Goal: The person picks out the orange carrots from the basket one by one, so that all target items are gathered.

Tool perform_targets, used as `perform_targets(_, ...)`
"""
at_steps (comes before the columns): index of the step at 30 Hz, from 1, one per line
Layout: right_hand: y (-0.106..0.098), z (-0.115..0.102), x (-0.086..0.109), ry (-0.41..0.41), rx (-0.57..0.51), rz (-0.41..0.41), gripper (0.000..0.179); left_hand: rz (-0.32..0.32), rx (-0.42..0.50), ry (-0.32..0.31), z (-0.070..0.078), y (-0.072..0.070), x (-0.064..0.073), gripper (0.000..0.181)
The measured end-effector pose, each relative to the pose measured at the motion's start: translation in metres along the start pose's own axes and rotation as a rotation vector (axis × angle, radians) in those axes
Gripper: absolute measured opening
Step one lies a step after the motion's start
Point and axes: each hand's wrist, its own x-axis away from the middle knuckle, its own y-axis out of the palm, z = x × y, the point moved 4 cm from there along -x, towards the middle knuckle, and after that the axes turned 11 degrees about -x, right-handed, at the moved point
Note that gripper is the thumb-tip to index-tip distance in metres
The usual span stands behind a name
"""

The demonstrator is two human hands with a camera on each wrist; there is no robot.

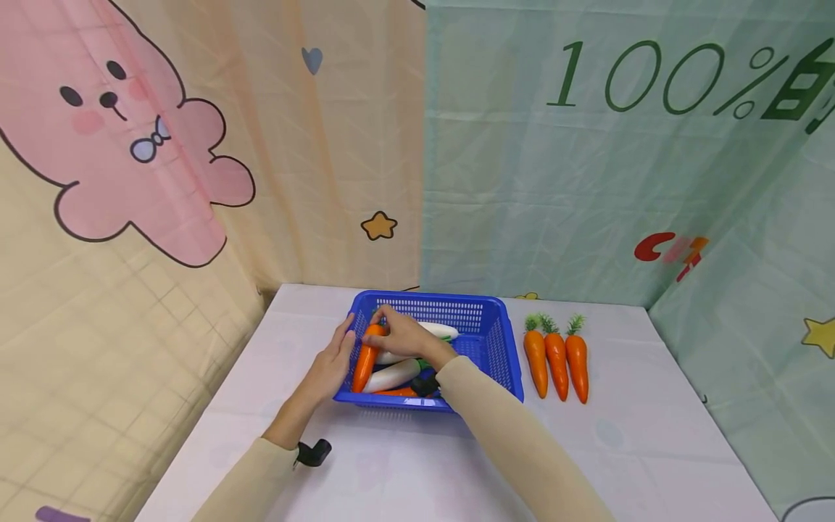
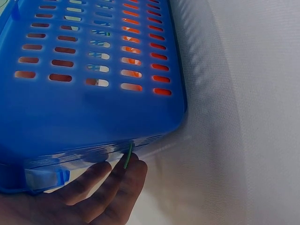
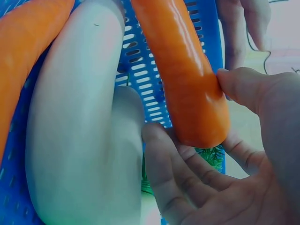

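A blue plastic basket [image 1: 514, 362] holds white radishes [image 1: 393, 376] and carrots. My right hand [image 1: 406, 338] reaches into its left side and pinches the thick end of an orange carrot [image 1: 367, 365] between thumb and fingers. In the right wrist view, this carrot [image 3: 187, 79] slants beside two white radishes [image 3: 75, 112], and a second carrot [image 3: 26, 51] lies past them. My left hand [image 1: 330, 370] rests against the basket's left end from outside, fingers extended. The left wrist view has those fingers [image 2: 119, 187] touching the end wall, near a thin green strand [image 2: 128, 157] poking out.
Three carrots with leafy green tops [image 1: 556, 362] lie side by side on the white table [image 1: 652, 435], right of the basket. Another white radish [image 1: 440, 330] lies toward the basket's back. Printed curtains [image 1: 535, 181] hang behind and beside the table.
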Motion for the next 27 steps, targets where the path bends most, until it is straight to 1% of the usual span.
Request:
perform_targets(7, -0.006, -0.006, 0.004, -0.02, -0.012, 0.036, 0.034, 0.0, -0.005, -0.008, 0.002, 0.0, 0.001, 0.067)
perform_targets(11, -0.009, -0.006, 0.005, -0.039, -0.006, 0.054, 0.032, 0.007, -0.008, -0.007, 0.002, 0.0, 0.0, 0.067)
perform_targets(18, -0.014, -0.005, 0.008, -0.052, -0.063, 0.061, 0.032, 0.014, -0.008, 0.002, -0.002, 0.001, 0.0, 0.067)
perform_targets(23, -0.023, -0.01, 0.015, -0.081, -0.072, 0.078, 0.034, 0.012, -0.008, 0.005, -0.003, 0.001, 0.0, 0.067)
perform_targets(27, -0.03, -0.016, 0.021, -0.107, -0.106, 0.089, 0.035, 0.004, -0.006, 0.006, -0.002, 0.0, -0.001, 0.066)
